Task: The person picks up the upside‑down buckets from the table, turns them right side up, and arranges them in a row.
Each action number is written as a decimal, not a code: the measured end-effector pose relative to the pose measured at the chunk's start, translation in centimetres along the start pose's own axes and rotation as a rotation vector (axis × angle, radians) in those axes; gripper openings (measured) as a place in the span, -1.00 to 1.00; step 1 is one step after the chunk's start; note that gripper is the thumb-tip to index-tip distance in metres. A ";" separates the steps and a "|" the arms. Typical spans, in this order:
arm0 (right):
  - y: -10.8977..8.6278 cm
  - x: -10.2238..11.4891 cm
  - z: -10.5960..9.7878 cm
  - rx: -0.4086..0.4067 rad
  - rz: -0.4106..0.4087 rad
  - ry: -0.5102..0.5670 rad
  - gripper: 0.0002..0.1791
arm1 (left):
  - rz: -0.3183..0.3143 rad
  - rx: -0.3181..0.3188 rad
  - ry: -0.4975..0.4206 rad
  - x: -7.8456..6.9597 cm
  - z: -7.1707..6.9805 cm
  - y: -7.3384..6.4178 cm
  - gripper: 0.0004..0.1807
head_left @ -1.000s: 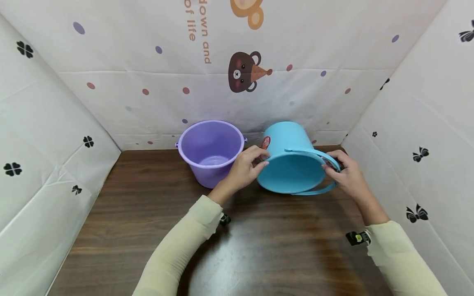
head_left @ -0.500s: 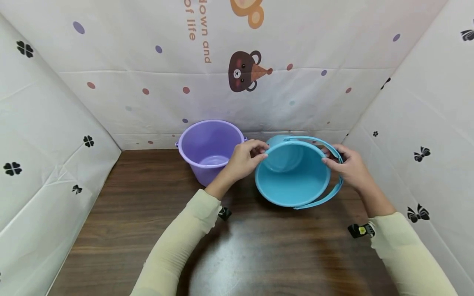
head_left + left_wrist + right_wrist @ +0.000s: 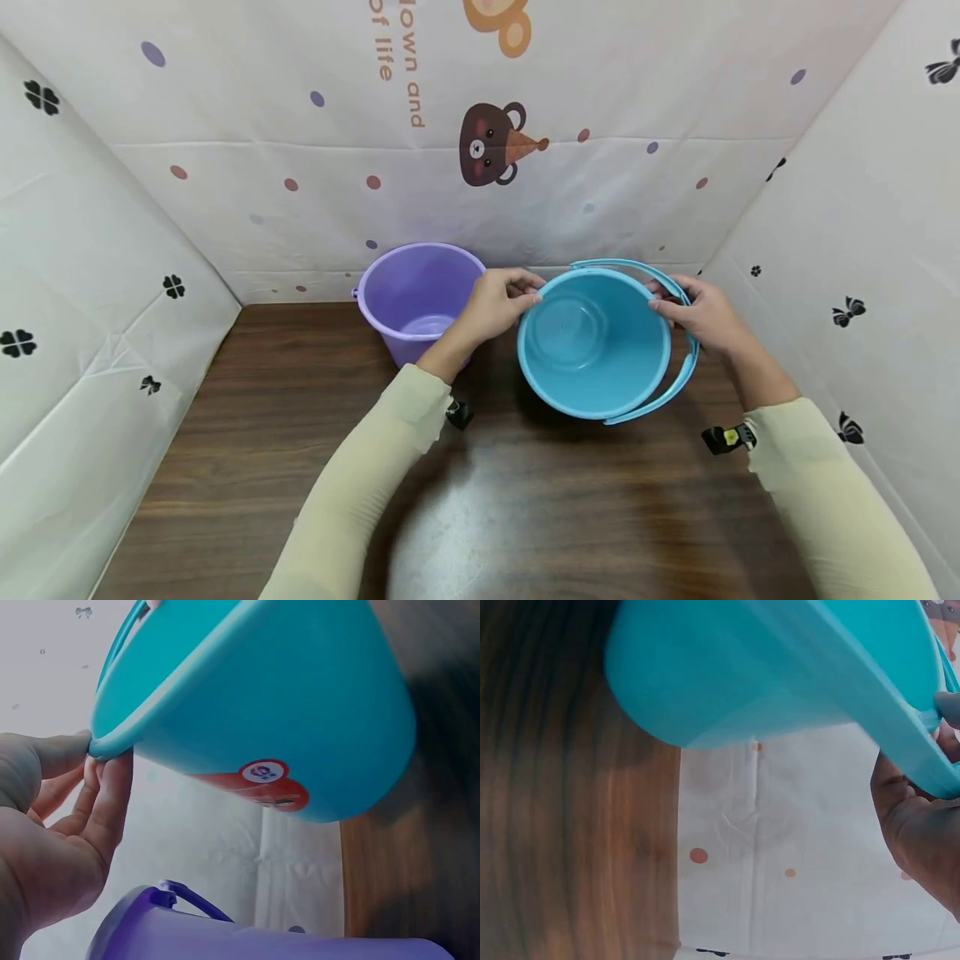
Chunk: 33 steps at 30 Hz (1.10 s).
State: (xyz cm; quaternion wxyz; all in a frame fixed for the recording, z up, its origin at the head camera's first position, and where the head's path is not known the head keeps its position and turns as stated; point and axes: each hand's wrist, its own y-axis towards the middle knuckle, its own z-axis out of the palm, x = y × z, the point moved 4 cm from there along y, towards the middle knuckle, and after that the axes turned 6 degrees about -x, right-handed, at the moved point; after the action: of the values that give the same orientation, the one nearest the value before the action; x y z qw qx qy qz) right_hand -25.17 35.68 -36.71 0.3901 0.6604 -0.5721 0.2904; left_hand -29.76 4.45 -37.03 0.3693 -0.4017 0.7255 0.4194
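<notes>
Both hands hold a light blue plastic bucket [image 3: 592, 358] by its rim, its mouth tilted toward me in the head view. My left hand [image 3: 498, 304] pinches the rim on the left side, thumb on the inside edge and fingers outside. Over on the right, my right hand [image 3: 697, 315] pinches the rim with the bucket's handle [image 3: 678, 379] looping over its fingers. A red label [image 3: 262, 780] shows on the blue bucket's side in the left wrist view. Just left of it stands an upright purple bucket [image 3: 412, 292], partly hidden behind the left hand.
The dark wooden table [image 3: 300, 467] runs below both buckets. A white printed backdrop [image 3: 300, 225] rises close behind them, and similar white panels [image 3: 840, 250] stand at the left and right.
The blue bucket has turned from lying with its base toward the backdrop to more upright, showing its inside bottom. Both hands kept their grip and shifted slightly up in view.
</notes>
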 end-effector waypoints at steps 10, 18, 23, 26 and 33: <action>2.3 -0.1 -0.3 0.077 0.154 0.038 -0.71 | -0.169 0.051 -0.134 0.9 -0.2 1.5 -0.75; 4.0 -0.7 -0.2 0.181 0.248 0.013 -0.77 | -0.271 0.063 -0.122 1.8 -0.1 2.2 -0.73; 4.8 -1.1 0.1 0.229 0.304 0.030 -0.75 | -0.258 0.046 0.003 1.7 0.1 2.6 -0.75; 5.1 -1.5 0.4 0.229 0.335 0.039 -0.72 | -0.217 0.020 0.174 1.3 0.1 2.7 -0.76; 5.2 -2.9 1.2 0.229 0.388 0.005 -0.64 | -0.166 0.003 0.397 0.8 0.6 2.7 -0.78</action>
State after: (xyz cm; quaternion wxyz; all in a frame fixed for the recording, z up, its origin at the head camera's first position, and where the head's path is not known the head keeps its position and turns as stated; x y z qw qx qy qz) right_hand -30.88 35.98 -38.77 0.2508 0.5773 -0.6508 0.4246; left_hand -32.42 5.70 -37.13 0.2529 -0.5343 0.7491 0.2991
